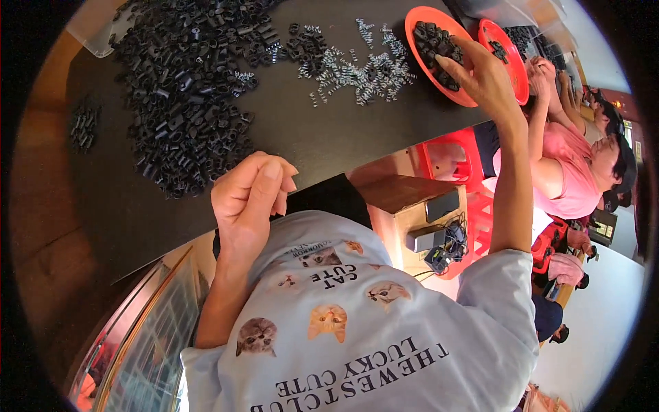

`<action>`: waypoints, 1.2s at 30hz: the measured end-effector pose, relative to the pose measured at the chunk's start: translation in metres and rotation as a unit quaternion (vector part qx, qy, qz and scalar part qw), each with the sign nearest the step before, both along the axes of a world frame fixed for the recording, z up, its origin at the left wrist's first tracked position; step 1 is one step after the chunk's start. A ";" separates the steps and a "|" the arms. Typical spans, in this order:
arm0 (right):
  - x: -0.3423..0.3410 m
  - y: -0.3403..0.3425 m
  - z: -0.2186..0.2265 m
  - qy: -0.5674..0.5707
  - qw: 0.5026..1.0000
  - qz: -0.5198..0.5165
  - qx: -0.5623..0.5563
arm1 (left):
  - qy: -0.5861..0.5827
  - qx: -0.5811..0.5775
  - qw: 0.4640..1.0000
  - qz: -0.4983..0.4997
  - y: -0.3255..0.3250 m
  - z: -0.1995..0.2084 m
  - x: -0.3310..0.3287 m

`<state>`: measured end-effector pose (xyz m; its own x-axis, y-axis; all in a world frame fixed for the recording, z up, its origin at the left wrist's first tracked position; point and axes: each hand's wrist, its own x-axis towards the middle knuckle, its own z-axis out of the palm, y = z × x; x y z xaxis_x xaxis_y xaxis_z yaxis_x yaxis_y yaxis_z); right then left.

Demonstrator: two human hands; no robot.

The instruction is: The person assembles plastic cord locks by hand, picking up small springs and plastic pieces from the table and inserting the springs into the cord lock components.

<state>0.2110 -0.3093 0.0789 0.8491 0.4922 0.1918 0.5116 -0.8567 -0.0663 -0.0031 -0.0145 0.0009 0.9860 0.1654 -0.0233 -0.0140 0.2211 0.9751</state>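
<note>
My left hand (250, 189) is at the table's near edge, just beside a big heap of small black plastic parts (189, 103). Its fingers are curled in with the thumb pressed over them, and anything inside is hidden. My right hand (484, 72) reaches over an orange plate (419, 17) on the right, thumb and forefinger apart, close to the pile of black pieces (436, 48) lying in it. Between the hands, farther back, lies a scattered pile of small metal springs (367, 72), with a small cluster of black parts (305, 47) beside it.
A second red-orange plate (518, 82) with a few black pieces stands beyond the first. A small group of dark parts (84, 123) lies at the far left. Below the table, a cardboard box (405, 230) carries a phone and tangled cables (453, 240). Other people sit at right.
</note>
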 end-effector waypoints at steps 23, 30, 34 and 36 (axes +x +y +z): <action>-0.048 0.182 -0.041 0.050 0.922 0.384 0.008 | -0.048 0.073 0.996 -0.026 0.007 -0.001 -0.003; -0.036 0.176 -0.035 0.032 0.930 0.359 0.070 | -0.049 0.080 0.995 -0.033 0.007 0.000 -0.001; -0.031 0.205 -0.045 0.021 0.930 0.363 0.060 | -0.043 0.078 0.996 -0.031 0.005 0.001 -0.001; -0.030 0.215 -0.051 0.019 0.925 0.377 0.052 | -0.046 0.073 0.996 -0.030 0.005 0.001 -0.001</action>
